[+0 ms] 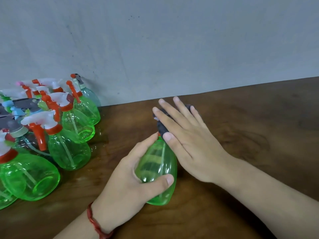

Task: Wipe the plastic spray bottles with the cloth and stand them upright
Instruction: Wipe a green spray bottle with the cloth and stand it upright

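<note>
Starting at the left edge of the frame, a crowd of spray bottles [69, 149] stands packed together on the tabletop [241, 195], trigger heads up, reaching back to the grey wall [172, 40]. Most are clear green with white heads and orange-red collars and triggers. A few carry grey or pale blue heads, and one bluish bottle [91, 95] stands at the back, just beside the wall.

Right of that group, near the middle of the frame, my left hand [127, 175] grips one more green bottle [156, 163]. The fingers curl round its left side and the thumb presses across its lower belly. A red thread [94, 221] is tied round that wrist. This bottle is not upright: it lies slanted, base toward the bottom of the frame and neck pointing up toward the wall. Its dip tube shows through the plastic. I cannot tell whether its base rests on the wood.

At the neck, a dark cloth [162, 127] covers the spray head, so only a sliver of orange collar shows below it. My right hand [188, 144] lies flat on top of the cloth, fingers straight and spread apart. The thumb touches the bottle's shoulder just beside the collar. A bit of cloth peeks out past the fingers on the far side.

Further right, the brown wood runs to the frame's edge, and my right forearm crosses it toward the lower right corner.
</note>
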Motion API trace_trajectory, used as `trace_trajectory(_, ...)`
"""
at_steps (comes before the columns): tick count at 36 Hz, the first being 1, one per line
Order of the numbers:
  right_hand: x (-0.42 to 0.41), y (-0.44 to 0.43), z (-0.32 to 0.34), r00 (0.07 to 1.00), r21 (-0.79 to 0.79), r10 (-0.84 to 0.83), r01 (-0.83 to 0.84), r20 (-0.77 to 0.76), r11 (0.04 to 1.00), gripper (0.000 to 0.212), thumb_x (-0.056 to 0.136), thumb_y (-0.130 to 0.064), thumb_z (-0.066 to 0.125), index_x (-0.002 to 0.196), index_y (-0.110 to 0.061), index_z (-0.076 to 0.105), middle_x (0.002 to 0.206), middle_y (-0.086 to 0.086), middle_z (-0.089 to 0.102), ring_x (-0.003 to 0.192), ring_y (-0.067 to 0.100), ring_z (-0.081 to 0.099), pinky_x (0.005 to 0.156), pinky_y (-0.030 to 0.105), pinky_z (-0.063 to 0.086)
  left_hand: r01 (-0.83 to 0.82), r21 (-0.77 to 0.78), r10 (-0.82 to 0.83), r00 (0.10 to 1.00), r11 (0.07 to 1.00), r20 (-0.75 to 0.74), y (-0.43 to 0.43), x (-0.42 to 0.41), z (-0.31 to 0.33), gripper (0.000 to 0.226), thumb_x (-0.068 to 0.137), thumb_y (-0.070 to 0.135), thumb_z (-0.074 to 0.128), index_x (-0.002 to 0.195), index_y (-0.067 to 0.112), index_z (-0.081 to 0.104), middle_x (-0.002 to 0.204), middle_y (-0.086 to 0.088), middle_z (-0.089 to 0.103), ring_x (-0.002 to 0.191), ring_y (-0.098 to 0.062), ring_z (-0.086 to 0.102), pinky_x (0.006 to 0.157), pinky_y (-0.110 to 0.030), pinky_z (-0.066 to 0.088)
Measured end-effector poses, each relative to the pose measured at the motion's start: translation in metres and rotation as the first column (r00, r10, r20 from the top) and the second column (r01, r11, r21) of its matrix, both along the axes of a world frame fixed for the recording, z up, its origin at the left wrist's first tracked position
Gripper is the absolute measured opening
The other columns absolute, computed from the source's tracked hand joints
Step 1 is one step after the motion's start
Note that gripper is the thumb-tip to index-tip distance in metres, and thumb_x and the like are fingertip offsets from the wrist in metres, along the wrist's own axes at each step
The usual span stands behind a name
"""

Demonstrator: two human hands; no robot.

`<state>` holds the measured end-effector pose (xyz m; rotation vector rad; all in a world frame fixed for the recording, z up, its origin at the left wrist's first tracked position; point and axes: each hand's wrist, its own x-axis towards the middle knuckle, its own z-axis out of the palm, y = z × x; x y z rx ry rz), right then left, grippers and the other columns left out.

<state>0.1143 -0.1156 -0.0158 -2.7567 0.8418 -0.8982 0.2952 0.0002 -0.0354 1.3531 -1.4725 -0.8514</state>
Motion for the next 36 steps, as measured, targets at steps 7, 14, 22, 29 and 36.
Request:
trace_trajectory(7,-0.005,-0.004,0.008,0.994,0.024,-0.025,0.022,0.108,0.999,0.046,0.116,-0.040,0.029,0.161,-0.040,0.040,0.161,-0.022,0.038,0.154,0.007,0.026,0.122,0.042,0.033,0.012,-0.058,-0.014,1.000,0.998,-0.026,0.004,-0.004,0.002,0.084,0.079,0.028,0.091,0.154,0.039,0.055,0.146,-0.003,0.066,0.135,-0.023,0.065,0.111,-0.040,0.053)
trace_trajectory(14,-0.013,-0.020,0.010,0.966,0.356,-0.072,-0.022,0.247,0.934,0.028,0.114,-0.041,0.041,0.125,-0.036,0.066,0.103,-0.014,0.064,0.088,0.012,0.065,0.076,0.039,0.060,0.044,-0.044,-0.047,0.998,0.998,-0.049,0.005,-0.001,0.003,0.079,0.079,0.019,0.091,0.149,0.040,0.061,0.140,-0.008,0.069,0.126,-0.028,0.070,0.106,-0.034,0.056)
trace_trajectory(22,-0.025,-0.029,0.016,0.795,0.757,-0.306,-0.269,0.524,0.596,0.024,0.112,-0.032,0.053,0.121,-0.032,0.075,0.112,-0.001,0.078,0.103,0.028,0.077,0.092,0.049,0.064,0.040,-0.046,-0.046,0.991,0.998,-0.125,-0.001,0.014,0.007,0.081,0.072,0.026,0.090,0.148,0.034,0.062,0.132,-0.011,0.074,0.119,-0.028,0.073,0.099,-0.029,0.057)
trace_trajectory(29,-0.007,-0.017,0.007,0.476,0.740,-0.611,-0.605,0.633,0.295,0.037,0.111,-0.035,0.051,0.130,-0.010,0.071,0.120,0.013,0.078,0.113,0.033,0.075,0.110,0.061,0.051,-0.049,-0.109,0.034,0.991,0.993,-0.129,-0.003,0.012,0.004,0.082,0.077,0.019,0.090,0.151,0.029,0.058,0.135,-0.007,0.073,0.123,-0.027,0.071,0.103,-0.034,0.057)
trace_trajectory(36,0.012,0.006,-0.006,0.609,0.746,-0.435,-0.577,0.664,0.332,0.032,0.112,-0.030,0.050,0.124,-0.013,0.074,0.120,0.014,0.077,0.109,0.028,0.075,0.100,0.045,0.056,-0.073,-0.139,0.074,0.997,0.988,0.004,-0.002,0.002,0.002,0.083,0.080,0.026,0.090,0.154,0.038,0.054,0.147,-0.004,0.065,0.133,-0.025,0.066,0.111,-0.045,0.053)
